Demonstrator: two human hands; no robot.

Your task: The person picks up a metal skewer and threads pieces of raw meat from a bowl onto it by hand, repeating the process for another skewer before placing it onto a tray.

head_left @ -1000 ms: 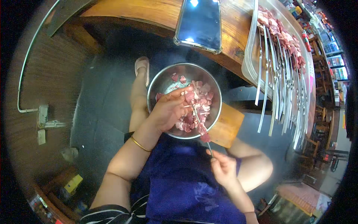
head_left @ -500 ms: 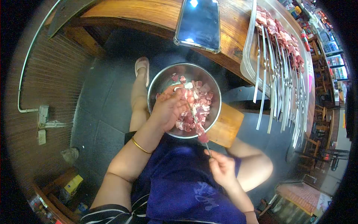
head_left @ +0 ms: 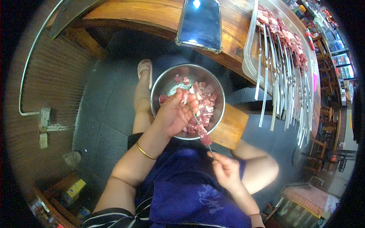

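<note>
My right hand point(head_left: 227, 170) grips the lower end of a metal skewer point(head_left: 196, 118), which slants up and left over the bowl. Pieces of raw meat point(head_left: 204, 140) are threaded on the skewer's lower part. At its upper end, my left hand point(head_left: 175, 114) pinches a pale piece of meat point(head_left: 185, 97) between thumb and fingers; whether the tip has pierced it is hidden by the fingers. Beneath them a steel bowl point(head_left: 156, 81) holds loose chunks of raw meat point(head_left: 207, 99), mostly on its right side.
On the wooden table point(head_left: 140, 13), a phone point(head_left: 199, 23) lies near the edge. A clear plastic tray point(head_left: 249, 57) holds several meat skewers point(head_left: 283, 36), their metal ends sticking out over its side. A wooden stool point(head_left: 230, 127) shows right of the bowl.
My left fingers have shifted slightly and closed more around the pale piece of meat by the skewer's upper end. My right hand has barely moved and still grips the skewer.
</note>
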